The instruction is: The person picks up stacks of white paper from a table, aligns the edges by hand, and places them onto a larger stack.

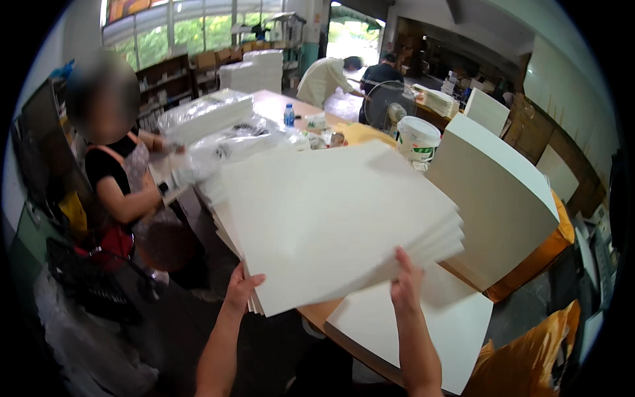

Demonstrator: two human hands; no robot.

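Observation:
Several large white paper or card sheets (331,218), fanned into a loose stack, lie tilted in front of me. My left hand (243,286) is closed on their near left corner, thumb on top and fingers hidden beneath. At the near right edge, my right hand (406,278) grips the same sheets, thumb up. Under and beside my right forearm lies another low stack of white sheets (456,317) on the table. To its right, a tall curved stack of white sheets (503,205) stands leaning. The sheets' far left part reaches over the plastic-wrapped goods.
A co-worker (126,172) stands at the left, hands near a plastic-wrapped stack (211,116). Beyond my sheets are a white bucket (418,137), a fan (389,106) and a blue-capped bottle (289,115). Orange-yellow sacking (529,357) sits lower right. Two people work farther back.

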